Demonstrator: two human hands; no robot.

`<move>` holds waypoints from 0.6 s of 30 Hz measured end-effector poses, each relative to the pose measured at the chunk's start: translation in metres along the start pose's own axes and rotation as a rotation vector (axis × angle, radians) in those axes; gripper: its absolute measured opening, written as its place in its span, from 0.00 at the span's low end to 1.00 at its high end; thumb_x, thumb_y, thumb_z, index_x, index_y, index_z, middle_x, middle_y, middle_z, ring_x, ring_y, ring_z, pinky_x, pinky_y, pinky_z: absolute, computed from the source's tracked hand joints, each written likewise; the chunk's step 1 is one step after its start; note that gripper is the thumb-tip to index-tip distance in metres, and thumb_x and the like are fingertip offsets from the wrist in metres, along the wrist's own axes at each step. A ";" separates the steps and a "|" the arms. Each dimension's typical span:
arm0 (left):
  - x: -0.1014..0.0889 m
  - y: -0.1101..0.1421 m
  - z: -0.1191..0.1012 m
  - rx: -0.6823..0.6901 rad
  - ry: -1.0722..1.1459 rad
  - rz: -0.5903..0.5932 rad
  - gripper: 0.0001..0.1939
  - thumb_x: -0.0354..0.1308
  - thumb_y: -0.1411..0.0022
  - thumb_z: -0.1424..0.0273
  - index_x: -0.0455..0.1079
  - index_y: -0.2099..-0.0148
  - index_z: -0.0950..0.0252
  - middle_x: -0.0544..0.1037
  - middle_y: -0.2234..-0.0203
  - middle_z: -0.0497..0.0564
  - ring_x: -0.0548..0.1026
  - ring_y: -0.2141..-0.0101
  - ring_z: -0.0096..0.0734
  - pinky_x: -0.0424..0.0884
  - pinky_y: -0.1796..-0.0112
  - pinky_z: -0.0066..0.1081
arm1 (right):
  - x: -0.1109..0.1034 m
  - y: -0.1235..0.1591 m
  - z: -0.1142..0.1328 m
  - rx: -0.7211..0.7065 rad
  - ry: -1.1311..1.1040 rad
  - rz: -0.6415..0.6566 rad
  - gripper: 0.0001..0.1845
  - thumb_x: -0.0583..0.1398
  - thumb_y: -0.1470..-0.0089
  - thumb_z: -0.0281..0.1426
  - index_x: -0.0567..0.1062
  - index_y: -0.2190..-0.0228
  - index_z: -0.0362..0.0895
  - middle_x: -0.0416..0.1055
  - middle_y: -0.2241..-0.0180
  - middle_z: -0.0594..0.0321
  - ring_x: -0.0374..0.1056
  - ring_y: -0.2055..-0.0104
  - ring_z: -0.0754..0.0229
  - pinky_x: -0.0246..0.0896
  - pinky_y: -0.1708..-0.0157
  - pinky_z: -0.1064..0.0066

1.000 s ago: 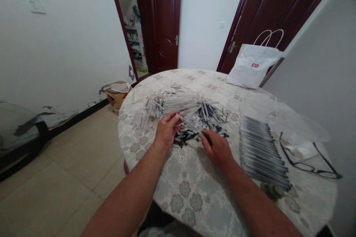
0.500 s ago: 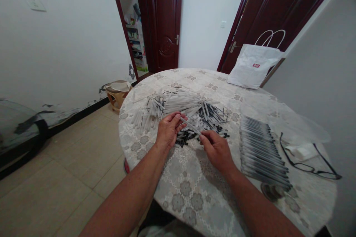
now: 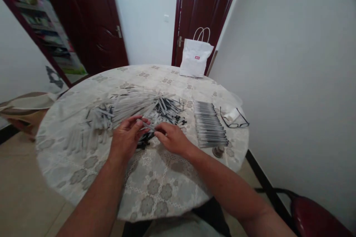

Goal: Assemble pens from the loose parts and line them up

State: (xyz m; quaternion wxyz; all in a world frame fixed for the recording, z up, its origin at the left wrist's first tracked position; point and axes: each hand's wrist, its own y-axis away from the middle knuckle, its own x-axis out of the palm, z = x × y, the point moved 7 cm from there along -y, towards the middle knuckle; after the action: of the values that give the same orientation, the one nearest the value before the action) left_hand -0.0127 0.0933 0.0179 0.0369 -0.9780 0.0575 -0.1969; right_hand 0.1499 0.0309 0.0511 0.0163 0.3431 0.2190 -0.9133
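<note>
A thin translucent pen (image 3: 147, 124) spans the gap between my two hands, above the near edge of a loose pile. My left hand (image 3: 125, 137) pinches its left end with thumb and fingers. Closed on the other end is my right hand (image 3: 172, 139), palm down. Around and beyond them lie many pale pen barrels (image 3: 133, 103), dark thin pen parts (image 3: 170, 108) and small black pieces (image 3: 143, 143) that look like caps. To the right, assembled-looking pens (image 3: 210, 124) with dark ends lie side by side in a neat row.
The round table has a patterned cloth (image 3: 155, 183). Black-framed glasses (image 3: 236, 124) and a white item (image 3: 231, 114) lie right of the row. A small round dark object (image 3: 218, 151) sits below it. At the back stands a white paper bag (image 3: 196, 59). A red chair (image 3: 314, 214) is at lower right.
My view has turned to the right, so the table contents appear farther left. Both hands keep hold of the pen, which looks more hidden by the fingers now.
</note>
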 end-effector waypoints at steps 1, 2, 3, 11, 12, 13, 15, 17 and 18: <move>0.003 0.002 -0.001 -0.010 -0.018 0.031 0.18 0.72 0.46 0.65 0.76 0.55 0.64 0.83 0.61 0.54 0.82 0.58 0.40 0.82 0.60 0.36 | -0.002 0.000 0.005 -0.026 0.054 0.011 0.07 0.59 0.35 0.32 0.76 0.59 0.45 0.76 0.62 0.61 0.70 0.59 0.60 0.61 0.57 0.70; 0.006 0.004 -0.001 -0.017 -0.038 0.064 0.17 0.73 0.47 0.65 0.77 0.55 0.64 0.83 0.61 0.54 0.82 0.59 0.41 0.82 0.59 0.37 | -0.004 0.001 0.008 -0.045 0.102 0.025 0.06 0.59 0.35 0.32 0.76 0.59 0.45 0.76 0.62 0.60 0.70 0.59 0.60 0.61 0.56 0.70; 0.008 0.006 -0.002 -0.024 -0.059 0.094 0.17 0.73 0.47 0.65 0.77 0.56 0.64 0.83 0.61 0.55 0.82 0.59 0.41 0.82 0.59 0.38 | -0.006 0.003 0.011 -0.057 0.151 0.039 0.06 0.60 0.35 0.31 0.76 0.60 0.45 0.75 0.62 0.60 0.69 0.58 0.59 0.60 0.56 0.70; 0.000 0.005 -0.001 -0.062 -0.076 0.021 0.16 0.73 0.50 0.64 0.78 0.60 0.66 0.82 0.65 0.54 0.82 0.64 0.41 0.82 0.67 0.36 | -0.074 0.026 -0.005 -0.071 0.412 0.168 0.07 0.60 0.35 0.30 0.78 0.58 0.43 0.74 0.61 0.58 0.68 0.58 0.58 0.61 0.56 0.69; -0.005 0.003 -0.003 -0.044 -0.063 -0.025 0.16 0.72 0.50 0.63 0.78 0.61 0.66 0.82 0.66 0.54 0.82 0.65 0.39 0.81 0.69 0.34 | -0.091 0.029 -0.015 -0.057 0.435 0.155 0.07 0.60 0.35 0.30 0.78 0.57 0.43 0.74 0.61 0.57 0.69 0.58 0.58 0.61 0.55 0.69; -0.010 0.001 -0.005 -0.017 -0.044 -0.075 0.16 0.72 0.50 0.64 0.77 0.61 0.66 0.82 0.67 0.53 0.81 0.67 0.37 0.80 0.71 0.32 | -0.108 0.032 -0.028 -0.028 0.465 0.138 0.08 0.59 0.35 0.29 0.77 0.56 0.42 0.75 0.60 0.57 0.69 0.57 0.58 0.61 0.55 0.69; -0.021 -0.002 -0.012 0.047 0.009 -0.178 0.14 0.71 0.50 0.65 0.76 0.62 0.65 0.81 0.68 0.51 0.79 0.71 0.32 0.77 0.75 0.28 | -0.142 0.036 -0.059 0.051 0.564 0.103 0.09 0.60 0.37 0.27 0.78 0.56 0.42 0.76 0.58 0.56 0.70 0.54 0.57 0.61 0.52 0.68; -0.032 -0.004 -0.018 0.106 0.062 -0.277 0.13 0.70 0.51 0.67 0.75 0.62 0.65 0.80 0.70 0.48 0.76 0.75 0.28 0.75 0.77 0.26 | -0.166 0.040 -0.096 0.184 0.694 0.138 0.10 0.60 0.38 0.26 0.79 0.56 0.41 0.77 0.56 0.54 0.71 0.53 0.56 0.61 0.50 0.69; -0.037 -0.005 -0.020 0.128 0.083 -0.320 0.13 0.70 0.51 0.68 0.74 0.62 0.65 0.79 0.71 0.47 0.75 0.76 0.27 0.73 0.78 0.26 | -0.174 0.042 -0.112 0.243 0.741 0.185 0.11 0.59 0.38 0.26 0.80 0.56 0.42 0.78 0.56 0.55 0.71 0.53 0.56 0.61 0.51 0.70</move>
State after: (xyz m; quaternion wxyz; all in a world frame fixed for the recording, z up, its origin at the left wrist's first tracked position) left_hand -0.0542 0.1016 0.0231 0.0647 -0.9614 -0.1100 -0.2439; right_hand 0.3596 0.0182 0.0696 -0.0223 0.6670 0.0687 -0.7415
